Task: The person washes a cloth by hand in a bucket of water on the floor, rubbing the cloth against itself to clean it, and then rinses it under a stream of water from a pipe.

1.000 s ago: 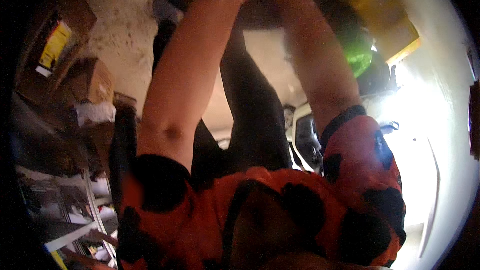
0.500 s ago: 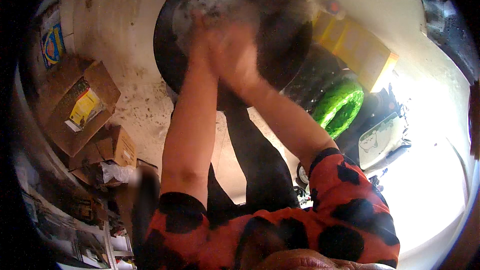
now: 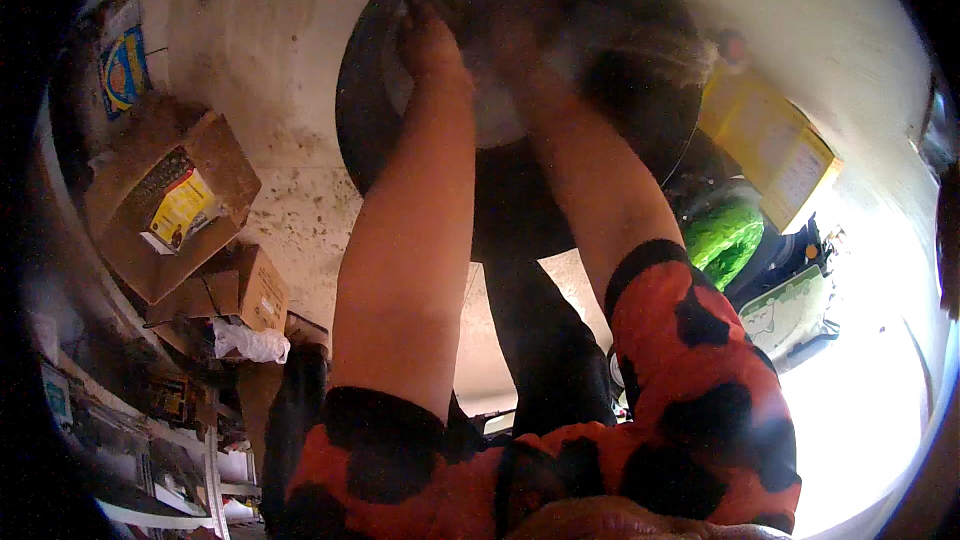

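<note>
1. Left hand (image 3: 430, 45) and right hand (image 3: 515, 40) work at a dark basin (image 3: 365, 120); shadow and blur hide their openness and grip.
2. The basin sits left of a yellow box (image 3: 770, 140).
3. Work appears under way; what's done or left, unclear.

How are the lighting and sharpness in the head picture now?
In the head view, glare whites out the lower right; the right hand is dim and blurred against the dark round object, the left hand somewhat clearer; corners fall to black.

Stained pale floor (image 3: 300, 210), cream wall (image 3: 860, 110), white glare (image 3: 860, 420) at right (washed out), perhaps shelving (image 3: 213, 470) at dim lower left
</note>
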`<control>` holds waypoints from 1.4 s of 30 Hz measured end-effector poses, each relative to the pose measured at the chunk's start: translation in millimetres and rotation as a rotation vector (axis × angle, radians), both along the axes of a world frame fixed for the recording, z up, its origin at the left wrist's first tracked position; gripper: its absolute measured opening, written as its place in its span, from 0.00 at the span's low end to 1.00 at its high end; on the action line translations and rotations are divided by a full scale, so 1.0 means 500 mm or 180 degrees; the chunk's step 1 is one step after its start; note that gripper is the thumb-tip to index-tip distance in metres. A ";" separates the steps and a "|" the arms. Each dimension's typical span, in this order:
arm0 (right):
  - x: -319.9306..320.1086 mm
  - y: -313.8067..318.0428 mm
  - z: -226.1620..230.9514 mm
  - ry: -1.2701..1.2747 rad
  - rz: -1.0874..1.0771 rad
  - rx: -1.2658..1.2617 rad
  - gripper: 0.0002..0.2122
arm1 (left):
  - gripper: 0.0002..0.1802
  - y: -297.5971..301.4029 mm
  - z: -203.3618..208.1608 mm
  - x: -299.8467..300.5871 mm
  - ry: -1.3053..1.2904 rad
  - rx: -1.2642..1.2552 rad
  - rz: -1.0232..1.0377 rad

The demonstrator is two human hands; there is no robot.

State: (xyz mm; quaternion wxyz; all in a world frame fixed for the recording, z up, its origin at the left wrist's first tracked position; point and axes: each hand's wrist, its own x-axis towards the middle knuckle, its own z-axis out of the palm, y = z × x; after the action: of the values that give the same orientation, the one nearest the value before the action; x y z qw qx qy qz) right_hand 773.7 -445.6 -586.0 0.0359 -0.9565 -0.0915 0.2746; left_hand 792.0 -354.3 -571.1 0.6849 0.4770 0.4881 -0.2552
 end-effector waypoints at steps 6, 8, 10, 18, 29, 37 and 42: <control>-0.081 0.052 0.181 -0.0740 -0.1946 0.2052 0.12 | 0.32 0.009 -0.064 -0.059 -0.0709 -0.2534 0.0947; -0.096 0.066 0.267 -0.1124 -0.1443 0.2125 0.13 | 0.31 0.012 -0.031 -0.051 -0.0699 -0.2794 0.0887; -0.095 0.083 0.311 -0.1252 -0.1214 0.2101 0.12 | 0.31 0.001 0.007 -0.043 -0.0651 -0.2382 0.0650; -0.040 -0.089 -0.088 -0.1276 -0.1172 -0.0348 0.15 | 0.32 -0.048 0.037 -0.054 -0.0239 -0.0521 -0.0878; -0.042 0.027 0.126 0.0013 -0.2120 0.1297 0.14 | 0.33 0.030 -0.037 -0.067 -0.0528 -0.0036 0.0057; -0.097 0.101 0.204 -0.1242 -0.1455 0.1745 0.15 | 0.32 0.041 0.019 -0.062 -0.0769 -0.0587 0.0214; -0.079 -0.020 -0.054 -0.0773 -0.1991 0.0747 0.15 | 0.32 -0.021 -0.004 -0.048 -0.0627 -0.0565 -0.0084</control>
State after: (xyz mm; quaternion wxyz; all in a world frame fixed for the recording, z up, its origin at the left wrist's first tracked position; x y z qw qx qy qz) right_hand 734.1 -455.7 -613.1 0.2167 -0.9533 0.1713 0.1222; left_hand 768.1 -364.6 -572.9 0.7656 0.4437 0.3876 -0.2583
